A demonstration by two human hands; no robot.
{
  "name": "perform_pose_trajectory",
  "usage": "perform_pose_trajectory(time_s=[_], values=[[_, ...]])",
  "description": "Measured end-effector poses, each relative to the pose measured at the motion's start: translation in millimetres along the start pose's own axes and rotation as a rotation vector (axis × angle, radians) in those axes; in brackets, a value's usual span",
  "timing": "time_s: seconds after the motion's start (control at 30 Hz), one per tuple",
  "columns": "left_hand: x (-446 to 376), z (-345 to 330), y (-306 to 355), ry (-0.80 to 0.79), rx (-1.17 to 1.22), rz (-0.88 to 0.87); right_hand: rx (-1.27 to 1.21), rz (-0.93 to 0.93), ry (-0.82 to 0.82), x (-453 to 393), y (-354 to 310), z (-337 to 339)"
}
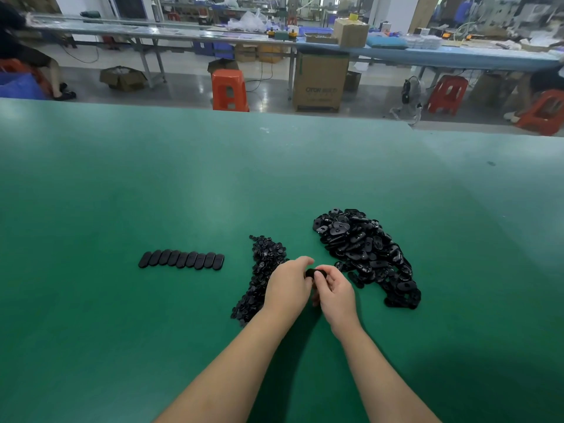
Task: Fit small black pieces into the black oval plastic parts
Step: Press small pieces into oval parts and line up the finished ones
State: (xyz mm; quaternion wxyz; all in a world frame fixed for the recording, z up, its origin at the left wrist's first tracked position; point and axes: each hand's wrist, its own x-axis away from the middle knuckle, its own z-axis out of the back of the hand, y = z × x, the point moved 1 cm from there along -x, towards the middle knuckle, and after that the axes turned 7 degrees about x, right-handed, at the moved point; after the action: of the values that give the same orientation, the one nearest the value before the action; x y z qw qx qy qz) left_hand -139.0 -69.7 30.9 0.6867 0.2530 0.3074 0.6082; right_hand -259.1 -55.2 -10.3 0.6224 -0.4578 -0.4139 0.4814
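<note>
One black oval part [314, 273] is held between both hands just above the green table [152, 184]. My left hand [287, 285] grips its left end and my right hand [334, 290] pinches its right end with curled fingers. A heap of small black pieces [264, 270] lies to the left of my hands, partly hidden by my left wrist. To their right spreads a bigger heap of black oval parts [366, 251]. A neat row of several oval parts [181, 259] lies flat further left. Whether a small piece sits in the held part is hidden.
The table's far edge [274, 116] runs across the view. Beyond it are orange stools [229, 90], a cardboard box [319, 82] and a long workbench [396, 53]. A seated person [18, 47] is at the far left.
</note>
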Motion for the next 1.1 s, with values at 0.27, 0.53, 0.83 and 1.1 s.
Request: perform_pose_trajectory(time_s=[0.27, 0.53, 0.83, 1.1], values=[[-0.5, 29.5, -20.5, 0.163, -0.161, -0.024, -0.103, -0.006, -0.009, 3.1, -3.0, -0.9], [6.2, 78.1, -96.5, 0.347, -0.173, 0.4, -0.046, 0.001, -0.029, 5.7, -7.5, 0.9], [13.3, 75.4, -98.7, 0.279, -0.338, 0.31, -0.023, -0.002, -0.025, 6.9, -8.3, 0.7], [14.2, 81.3, -107.0, 0.301, -0.356, 0.351, -0.013, 0.004, -0.023, 8.1, -10.0, 1.1]])
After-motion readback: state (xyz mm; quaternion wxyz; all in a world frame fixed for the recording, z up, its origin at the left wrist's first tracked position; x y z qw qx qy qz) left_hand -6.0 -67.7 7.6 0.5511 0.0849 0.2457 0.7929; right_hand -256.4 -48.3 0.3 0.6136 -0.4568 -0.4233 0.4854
